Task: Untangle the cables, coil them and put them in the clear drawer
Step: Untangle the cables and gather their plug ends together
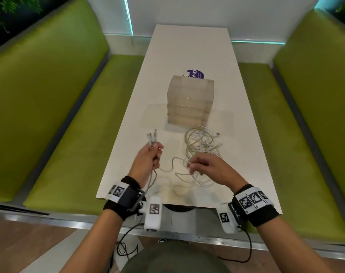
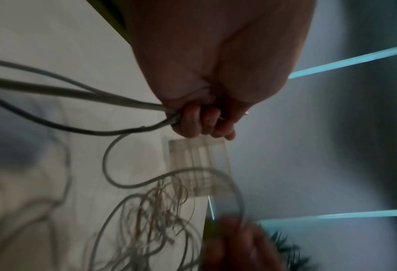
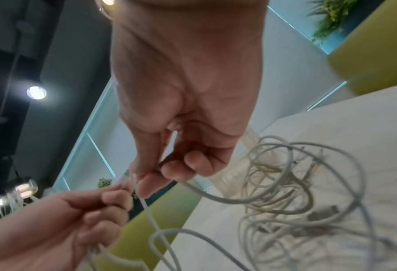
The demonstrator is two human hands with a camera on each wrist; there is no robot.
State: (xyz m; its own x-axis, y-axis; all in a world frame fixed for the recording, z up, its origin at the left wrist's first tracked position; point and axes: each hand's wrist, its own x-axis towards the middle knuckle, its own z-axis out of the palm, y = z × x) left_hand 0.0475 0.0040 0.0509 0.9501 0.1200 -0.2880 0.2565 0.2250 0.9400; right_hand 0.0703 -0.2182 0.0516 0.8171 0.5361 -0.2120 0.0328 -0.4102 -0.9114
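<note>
A tangle of white cables (image 1: pixel 201 142) lies on the white table (image 1: pixel 244 134) in front of a clear drawer unit (image 1: pixel 190 101), whose drawers look closed. My left hand (image 1: pixel 151 156) grips a bundle of several cable ends (image 1: pixel 152 137), plugs sticking up above the fist; in the left wrist view the cables (image 2: pixel 100 99) run out of the curled fingers (image 2: pixel 197 121). My right hand (image 1: pixel 205 164) pinches one white cable (image 3: pixel 216 197) between thumb and fingers (image 3: pixel 176 170), just near the tangle (image 3: pixel 297 192). Loose cable loops (image 1: pixel 187 182) trail between both hands.
Green padded benches (image 1: pixel 73 123) run along both sides of the narrow table. A purple round sticker (image 1: pixel 195 73) sits behind the drawer unit. The table's near edge (image 1: pixel 167 201) is close to my wrists. The far half of the table holds nothing else.
</note>
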